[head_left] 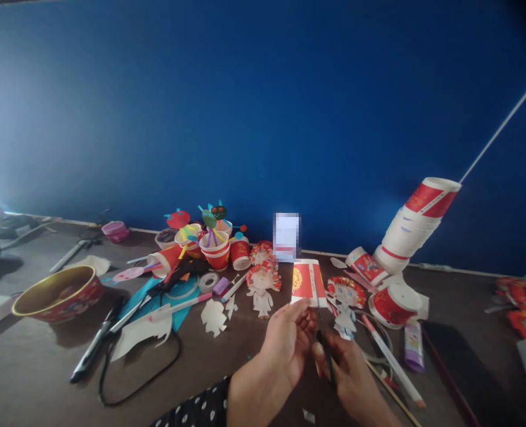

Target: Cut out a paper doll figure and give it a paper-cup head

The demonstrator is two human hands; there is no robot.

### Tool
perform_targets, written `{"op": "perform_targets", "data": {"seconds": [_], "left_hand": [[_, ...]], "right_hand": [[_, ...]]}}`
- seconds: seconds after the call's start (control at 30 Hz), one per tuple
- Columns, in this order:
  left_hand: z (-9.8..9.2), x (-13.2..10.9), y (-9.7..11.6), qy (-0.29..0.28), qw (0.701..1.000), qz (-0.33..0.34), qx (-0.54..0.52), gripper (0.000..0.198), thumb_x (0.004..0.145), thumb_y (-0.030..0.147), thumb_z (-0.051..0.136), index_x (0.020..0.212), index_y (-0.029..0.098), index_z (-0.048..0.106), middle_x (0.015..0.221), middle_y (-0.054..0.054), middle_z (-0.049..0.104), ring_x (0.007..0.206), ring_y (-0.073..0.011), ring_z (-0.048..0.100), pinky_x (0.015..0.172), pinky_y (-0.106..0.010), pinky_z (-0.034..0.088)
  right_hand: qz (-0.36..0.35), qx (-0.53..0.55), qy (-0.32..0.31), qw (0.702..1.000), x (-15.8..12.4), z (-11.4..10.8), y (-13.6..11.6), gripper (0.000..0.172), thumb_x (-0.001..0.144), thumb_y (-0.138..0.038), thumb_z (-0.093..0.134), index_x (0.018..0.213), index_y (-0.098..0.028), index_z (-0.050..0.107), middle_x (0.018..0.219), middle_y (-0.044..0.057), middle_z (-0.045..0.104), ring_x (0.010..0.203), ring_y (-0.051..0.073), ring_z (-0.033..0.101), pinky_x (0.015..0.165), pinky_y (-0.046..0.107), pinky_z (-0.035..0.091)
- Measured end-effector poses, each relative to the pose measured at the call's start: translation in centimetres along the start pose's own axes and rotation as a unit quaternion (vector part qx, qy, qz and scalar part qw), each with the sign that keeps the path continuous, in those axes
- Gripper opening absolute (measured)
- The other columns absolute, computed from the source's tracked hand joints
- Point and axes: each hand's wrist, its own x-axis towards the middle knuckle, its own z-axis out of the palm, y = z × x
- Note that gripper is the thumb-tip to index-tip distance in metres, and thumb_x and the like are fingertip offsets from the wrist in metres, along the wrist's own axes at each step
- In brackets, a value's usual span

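Note:
My left hand [287, 341] pinches the lower edge of a red-and-white paper cup [306, 284] with a gold emblem on its side. In my right hand [349, 370] is a pair of scissors [327, 356] with black handles. Their narrow blades point up against the cup's lower right edge; how far they are apart cannot be seen. To the left lies a paper doll cutout [261, 299] with a red headdress, and a second paper doll [346, 302] lies to the right of the cup.
A tilted stack of paper cups [407, 237] leans at the back right. A phone-like screen [286, 237] stands against the blue wall. On the left are a gold-rimmed bowl [62, 296], cups with coloured figures [216, 255], and a black cable [140, 394]. A glue stick [414, 347] lies right.

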Motion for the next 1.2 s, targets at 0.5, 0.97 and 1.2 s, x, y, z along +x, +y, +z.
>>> {"op": "perform_targets", "data": {"seconds": [0.5,0.97,1.2], "left_hand": [[-0.1,-0.1,0.0,0.003,1.000,-0.008,0.005,0.012,0.068,0.015,0.060,0.064,0.013,0.049,0.056,0.000,0.052,0.048,-0.0070,0.050,0.048,-0.016,0.041],[0.0,0.5,2.4,0.041,0.948,0.211,0.234,0.047,0.066,0.045,0.062,0.041,0.018,0.032,0.028,0.009,0.025,0.029,-0.0033,0.023,0.034,-0.019,0.015],[-0.6,2.6,4.2,-0.095,0.973,0.180,0.110,0.042,0.067,0.038,0.065,0.103,0.019,0.053,0.091,-0.004,0.062,0.079,-0.0152,0.058,0.073,-0.027,0.043]], "right_hand": [[0.036,0.046,0.010,0.998,0.0,0.0,-1.2,0.042,0.068,-0.057,0.052,0.054,-0.020,0.039,0.051,-0.005,0.031,0.048,0.011,0.027,0.044,0.022,0.026],[0.076,0.027,0.030,0.996,0.1,-1.0,-0.9,0.049,0.067,-0.066,0.047,0.052,-0.021,0.035,0.047,-0.007,0.028,0.043,0.009,0.028,0.040,0.022,0.025],[0.063,0.077,-0.062,0.993,-0.9,0.0,-1.5,0.058,0.062,-0.076,0.040,0.050,-0.019,0.038,0.041,-0.006,0.033,0.039,0.007,0.027,0.040,0.022,0.019]]}}
